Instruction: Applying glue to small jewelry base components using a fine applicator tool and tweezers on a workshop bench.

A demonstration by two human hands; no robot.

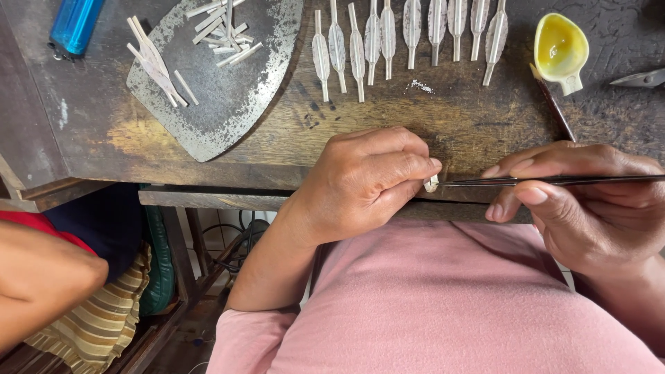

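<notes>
Pink cloth [443,305] of the person's own top fills the near edge of the view, and both forearms come up from it toward the front lip of a dark, worn wooden workbench [291,131].

At that lip the left hand [360,183] is curled into a loose fist, thumb and forefinger pinched on a small pale metal piece [431,183] that just peeks out past the fingertips. Just right of it, the right hand [589,204] has its fingers closed narrowly around a thin dark tool [554,180], held almost level. The tool's fine tip reaches leftward and meets the small piece, so the piece sits between the two hands, touching the left fingertips and the tool point, right over the bench edge.

Off to the lower left, another person's bare arm [48,277] shows beside striped fabric [104,322], well apart from the work.

Farther back on the bench, a flat, tarnished metal plate [228,97] with a pointed end lies to the left, carrying a scatter of short pale metal strips [222,31] and a few longer slivers. A blue lighter [75,24] lies beyond its upper left corner. To the right of the plate, a row of silvery leaf-shaped pieces [409,31] with little stems is laid out side by side along the far part of the table. Past the row's right end sits a small yellow-glazed dish [560,50] with a thin reddish stick [554,104] lying just below it, and a grey metal tool tip [641,78] enters from the right edge.
</notes>
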